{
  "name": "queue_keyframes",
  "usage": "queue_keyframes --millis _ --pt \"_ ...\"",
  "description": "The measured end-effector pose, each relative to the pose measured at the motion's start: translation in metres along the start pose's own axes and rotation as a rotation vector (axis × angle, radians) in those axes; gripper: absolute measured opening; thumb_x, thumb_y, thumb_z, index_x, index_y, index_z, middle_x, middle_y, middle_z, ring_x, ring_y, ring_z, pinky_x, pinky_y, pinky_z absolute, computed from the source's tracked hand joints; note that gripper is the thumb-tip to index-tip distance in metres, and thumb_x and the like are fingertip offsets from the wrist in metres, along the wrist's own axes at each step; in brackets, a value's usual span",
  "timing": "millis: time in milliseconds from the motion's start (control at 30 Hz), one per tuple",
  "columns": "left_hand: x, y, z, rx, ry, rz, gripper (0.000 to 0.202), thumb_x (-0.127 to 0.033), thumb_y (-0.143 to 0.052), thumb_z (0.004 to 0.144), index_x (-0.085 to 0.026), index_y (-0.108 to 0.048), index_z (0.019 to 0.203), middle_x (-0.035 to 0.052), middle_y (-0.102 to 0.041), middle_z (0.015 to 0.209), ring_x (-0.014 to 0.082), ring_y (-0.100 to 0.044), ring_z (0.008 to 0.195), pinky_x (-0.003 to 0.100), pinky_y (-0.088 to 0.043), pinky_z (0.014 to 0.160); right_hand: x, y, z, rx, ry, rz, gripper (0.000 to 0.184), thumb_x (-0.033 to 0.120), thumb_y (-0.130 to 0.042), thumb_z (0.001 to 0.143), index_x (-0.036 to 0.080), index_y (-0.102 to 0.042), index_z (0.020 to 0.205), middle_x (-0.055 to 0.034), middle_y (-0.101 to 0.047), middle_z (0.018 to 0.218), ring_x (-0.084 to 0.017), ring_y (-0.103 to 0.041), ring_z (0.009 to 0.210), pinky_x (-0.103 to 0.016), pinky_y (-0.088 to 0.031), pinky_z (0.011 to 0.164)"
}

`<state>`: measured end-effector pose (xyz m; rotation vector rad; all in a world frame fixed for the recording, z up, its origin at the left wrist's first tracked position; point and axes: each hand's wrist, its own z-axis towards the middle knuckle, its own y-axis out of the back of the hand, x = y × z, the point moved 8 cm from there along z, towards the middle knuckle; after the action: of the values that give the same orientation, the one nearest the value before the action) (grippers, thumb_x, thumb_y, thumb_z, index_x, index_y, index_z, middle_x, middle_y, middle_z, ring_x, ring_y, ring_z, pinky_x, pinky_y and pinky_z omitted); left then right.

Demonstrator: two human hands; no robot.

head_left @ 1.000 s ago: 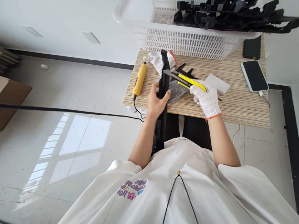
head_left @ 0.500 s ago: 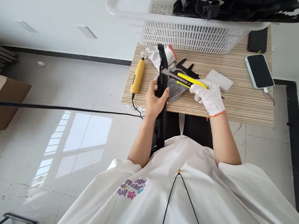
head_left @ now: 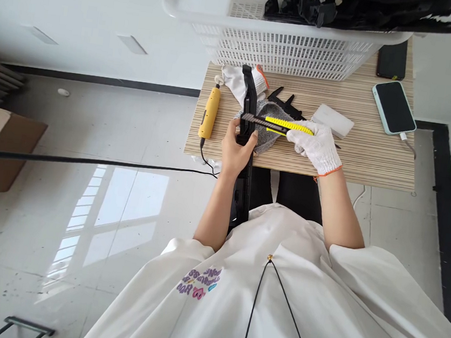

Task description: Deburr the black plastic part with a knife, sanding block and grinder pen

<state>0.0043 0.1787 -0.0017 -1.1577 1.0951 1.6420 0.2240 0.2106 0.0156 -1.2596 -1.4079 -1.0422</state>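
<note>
My bare left hand (head_left: 237, 147) grips a long black plastic part (head_left: 250, 98) that runs from the table toward my lap. In my right hand (head_left: 316, 148), which wears a white knit glove with an orange cuff, is a yellow utility knife (head_left: 289, 125). Its dark blade is extended and points left, with the tip over the plastic part just above my left fingers; whether it touches cannot be made out. Beneath the knife lies a grey cloth (head_left: 268, 136), partly hidden. A black caliper (head_left: 285, 104) rests behind it.
A yellow rotary tool (head_left: 209, 112) with a cord lies at the table's left. A white glove (head_left: 235, 80) is behind the part. A white block (head_left: 332, 120), a phone (head_left: 394, 108) and a black device (head_left: 391, 60) lie right. The white basket (head_left: 288, 51) holds black parts.
The knife has turned slightly, its blade tip a little lower along the black part. The whole view has shifted slightly; both grips are the same.
</note>
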Motion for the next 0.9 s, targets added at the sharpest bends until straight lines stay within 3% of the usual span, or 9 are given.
queue_keyframes --millis 100,200,333,433,567,900 --pt "-0.0006 0.0001 0.0000 0.001 0.006 -0.008 0.059 -0.068 -0.069 0.081 -0.022 -0.052 0.115 -0.0021 -0.061 0.074 0.0109 -0.064 0.052 0.019 -0.051 0.042 0.0025 0.0054 0.0002 -0.062 0.032 0.021 0.020 0.031 -0.077 0.077 0.019 -0.071 0.091 0.0022 -0.055 0.063 -0.005 -0.040 0.045 -0.019 -0.024 0.036" --pt "-0.0012 0.0007 -0.0002 0.000 0.004 -0.014 0.059 -0.067 -0.070 0.081 -0.022 -0.053 0.114 -0.0018 -0.060 0.074 0.0113 -0.065 0.053 0.018 -0.051 0.043 -0.0003 0.0029 0.0009 -0.016 0.002 -0.009 0.022 0.027 -0.080 0.073 0.019 -0.072 0.092 0.0032 -0.052 0.058 -0.006 -0.040 0.045 -0.020 -0.024 0.036" --pt "-0.0008 0.0009 -0.0004 0.003 -0.004 -0.003 0.058 -0.067 -0.069 0.082 -0.022 -0.053 0.115 0.0000 -0.062 0.078 0.0133 -0.068 0.058 0.020 -0.053 0.045 0.0018 0.0061 0.0013 -0.049 0.036 0.019 0.020 0.026 -0.079 0.072 0.019 -0.072 0.089 0.0030 -0.053 0.059 -0.006 -0.040 0.044 -0.020 -0.025 0.037" --pt "-0.0005 0.0004 -0.0005 0.010 -0.006 0.008 0.057 -0.066 -0.068 0.083 -0.022 -0.053 0.115 0.0000 -0.062 0.078 0.0142 -0.068 0.059 0.021 -0.054 0.047 0.0019 0.0011 0.0011 0.005 0.030 0.017 0.026 0.026 -0.082 0.070 0.018 -0.073 0.093 0.0032 -0.054 0.060 -0.006 -0.040 0.045 -0.021 -0.026 0.037" --pt "-0.0011 0.0007 -0.0005 0.005 0.001 0.001 0.056 -0.066 -0.069 0.083 -0.023 -0.054 0.114 -0.0007 -0.062 0.077 0.0125 -0.066 0.055 0.020 -0.052 0.044 0.0057 0.0018 0.0008 -0.015 0.065 -0.013 0.035 0.026 -0.080 0.070 0.017 -0.073 0.103 0.0046 -0.052 0.060 -0.005 -0.038 0.044 -0.020 -0.027 0.037" --pt "-0.0009 0.0010 -0.0005 0.009 -0.002 0.014 0.057 -0.067 -0.068 0.083 -0.023 -0.054 0.115 -0.0012 -0.063 0.074 0.0135 -0.067 0.054 0.021 -0.053 0.046 0.0034 0.0049 0.0032 -0.040 0.056 -0.094 0.024 0.029 -0.082 0.070 0.020 -0.071 0.089 0.0035 -0.050 0.058 -0.006 -0.037 0.045 -0.021 -0.028 0.037"
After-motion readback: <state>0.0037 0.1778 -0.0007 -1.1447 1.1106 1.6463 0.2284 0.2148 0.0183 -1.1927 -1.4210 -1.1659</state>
